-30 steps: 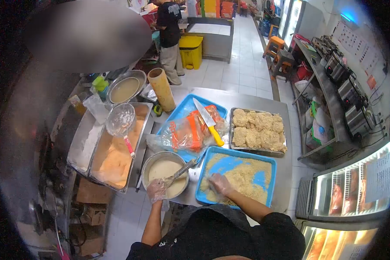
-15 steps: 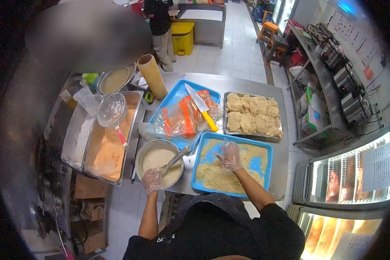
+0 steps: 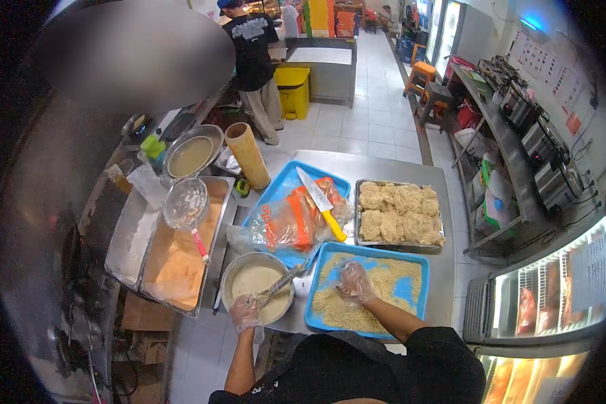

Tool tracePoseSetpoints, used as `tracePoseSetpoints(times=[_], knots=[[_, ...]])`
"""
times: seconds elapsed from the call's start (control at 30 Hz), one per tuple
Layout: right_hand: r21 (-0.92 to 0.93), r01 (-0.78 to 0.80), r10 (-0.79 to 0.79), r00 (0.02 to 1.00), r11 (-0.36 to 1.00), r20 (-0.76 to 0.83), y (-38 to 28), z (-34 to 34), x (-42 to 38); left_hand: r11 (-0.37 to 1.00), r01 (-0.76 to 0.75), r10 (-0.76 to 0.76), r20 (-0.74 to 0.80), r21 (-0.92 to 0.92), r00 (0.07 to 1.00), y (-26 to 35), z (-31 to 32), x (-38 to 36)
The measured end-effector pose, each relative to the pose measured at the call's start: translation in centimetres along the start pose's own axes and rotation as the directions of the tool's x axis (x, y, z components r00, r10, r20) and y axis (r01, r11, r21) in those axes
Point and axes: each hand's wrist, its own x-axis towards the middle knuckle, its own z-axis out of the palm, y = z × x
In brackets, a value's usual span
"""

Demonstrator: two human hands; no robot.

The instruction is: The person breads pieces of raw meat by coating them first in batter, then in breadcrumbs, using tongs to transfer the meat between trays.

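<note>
At the far left, a person [image 3: 251, 57] in a black shirt, pale trousers and a blue cap stands beside a yellow bin [image 3: 293, 94]. Right of the bin is a grey counter [image 3: 321, 73] with a white top. White floor tiles [image 3: 384, 124] run into the far distance, where an orange stool [image 3: 421, 73] and a dark grey stool [image 3: 436, 99] stand near a glass-door refrigerator [image 3: 449, 35]. Along the right wall, a metal shelving unit [image 3: 477, 108] carries steel cookers [image 3: 559, 185] on top, with printed wall sheets [image 3: 540, 71] and a glowing blue light [image 3: 532, 24] above. Near right, a lit display fridge [image 3: 545, 303] bears a paper notice [image 3: 594, 273].
</note>
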Motion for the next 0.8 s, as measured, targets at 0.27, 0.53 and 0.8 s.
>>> tracePoseSetpoints(times=[0.27,0.53,0.8], knots=[[0.019,0.024,-0.029,0.961,1.000,0.274,-2.8,-0.6,-0.5,0.989,-0.049,0.046,-0.028,-0.137,0.999,-2.3,2.2,0.1],[0.299,0.137,-0.111,0.989,0.944,-0.102,-1.4,4.4,-3.1,0.990,-0.130,0.118,-0.159,-0.063,0.980,0.0,0.3,-0.4],[-0.034,0.119,-0.122,0.990,0.992,-0.076,-1.9,0.7,-2.1,0.980,0.011,-0.023,-0.058,-0.198,0.998,-1.3,1.5,-0.6]])
